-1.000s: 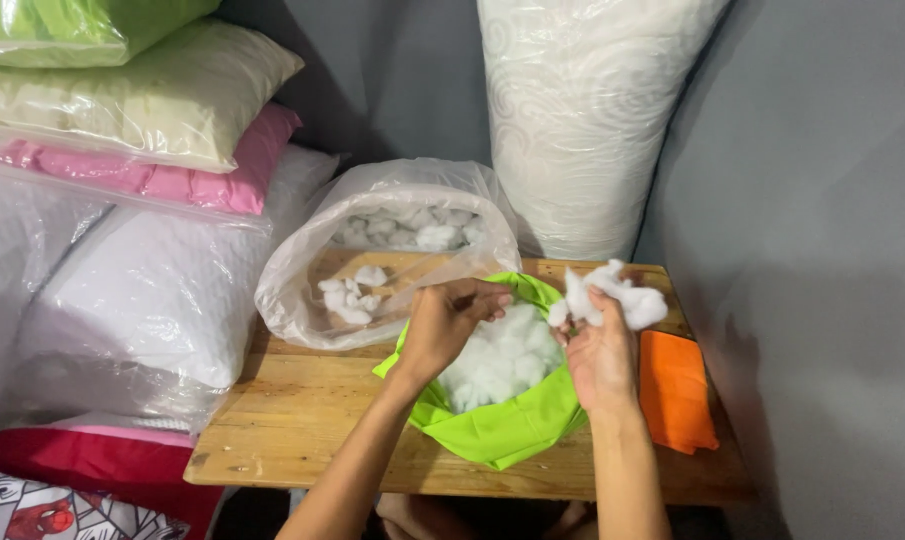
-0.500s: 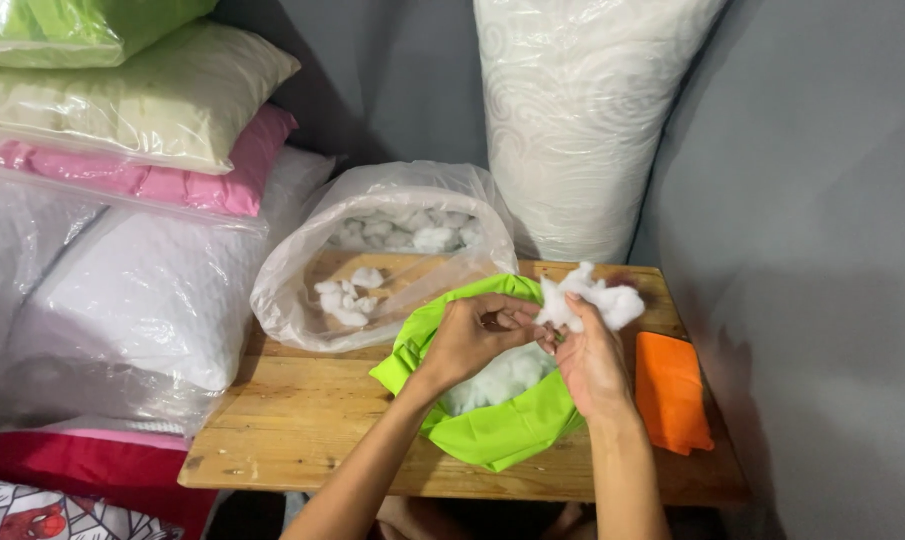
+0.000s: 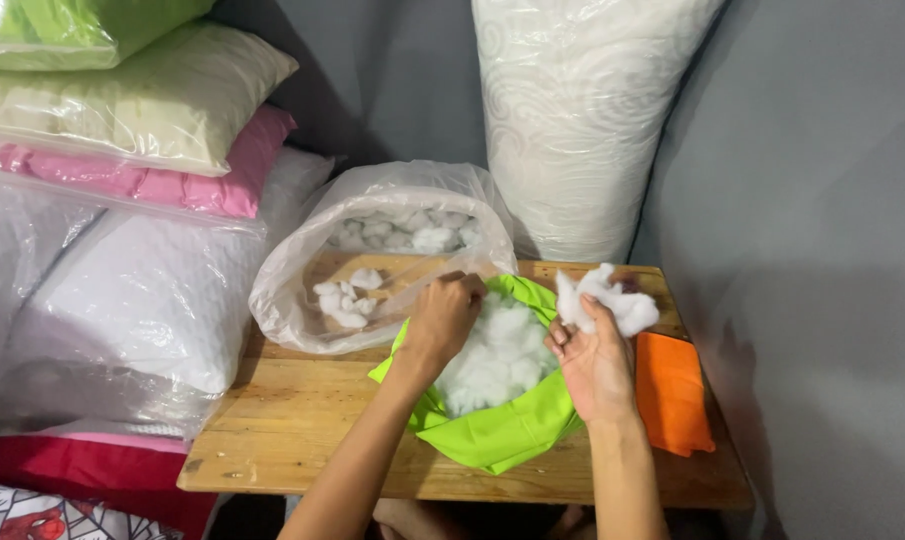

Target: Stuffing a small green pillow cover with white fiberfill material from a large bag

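A grey wall backed a small wooden table [image 3: 302, 420], with plastic-wrapped pillows [image 3: 162, 300] stacked at the left and a tall white wrapped bolster [image 3: 582, 120] standing behind it. On the table sat a lime-green fabric cover [image 3: 502, 430], its mouth open and already heaped with white fibre filling [image 3: 497, 355]. The left hand [image 3: 442, 320] was closed on the cover's far rim, fingers curled over the edge and holding it up. The right hand [image 3: 592, 360] pinched 1 loose tuft of filling [image 3: 612, 300] between thumb and fingers, just beside the cover's right edge and above the tabletop.

To stuff well, it seemed best to keep the rim pulled wide with the left hand and press each tuft down into the corners, teasing clumps apart so no lumps formed.

The filling looked soft, light and clumpy, in cloud-like balls. Behind the cover lay a clear plastic bag [image 3: 302, 290] on its side, with more balls inside. A folded orange cloth [image 3: 672, 390] lay to the right, near the right wrist.
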